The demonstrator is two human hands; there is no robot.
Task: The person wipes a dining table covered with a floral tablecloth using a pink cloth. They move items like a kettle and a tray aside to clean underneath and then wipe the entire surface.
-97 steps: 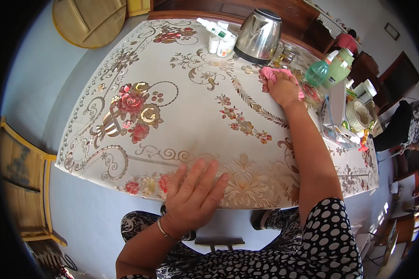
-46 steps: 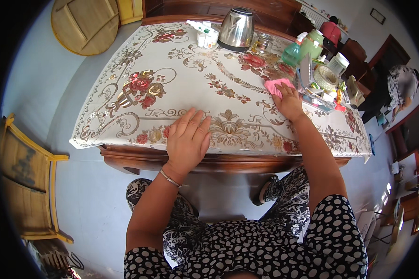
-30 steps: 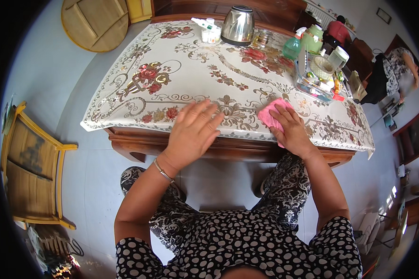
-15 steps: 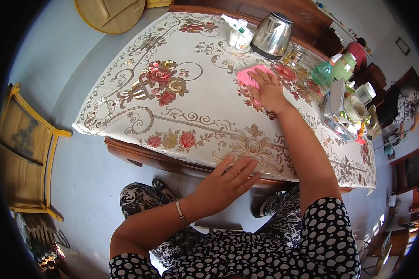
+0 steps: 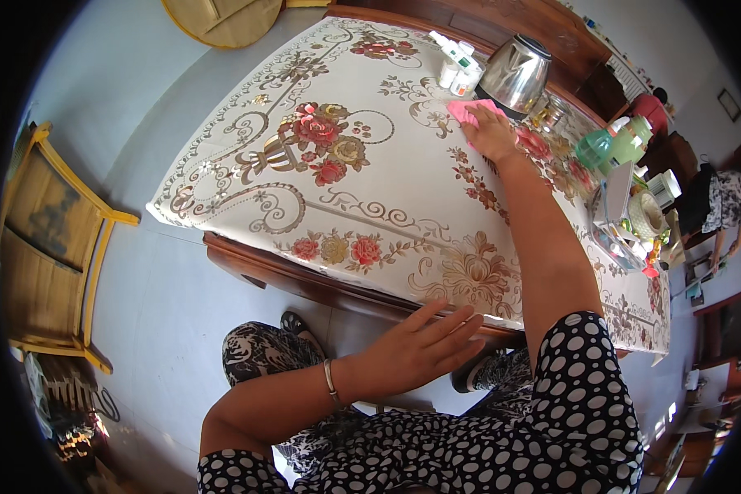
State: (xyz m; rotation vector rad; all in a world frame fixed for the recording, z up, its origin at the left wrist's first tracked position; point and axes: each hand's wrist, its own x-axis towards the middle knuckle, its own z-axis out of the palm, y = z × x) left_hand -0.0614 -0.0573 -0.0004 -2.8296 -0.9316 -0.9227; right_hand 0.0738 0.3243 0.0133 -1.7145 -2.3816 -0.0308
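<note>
Since the earlier frame, the cloth point(image 5: 472, 111) has travelled farther across the table point(image 5: 222, 177), toward the kettle point(image 5: 514, 76). Left hand point(image 5: 416, 350) lies flat, released, at the near edge. Right hand point(image 5: 492, 132) presses the cloth, just beside the kettle.

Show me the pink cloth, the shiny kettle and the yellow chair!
pink cloth point(image 5: 468, 109), head view, bare corner beside the hand.
kettle point(image 5: 514, 76), head view, middle of its steel body.
yellow chair point(image 5: 51, 239), head view, its seat.
</note>
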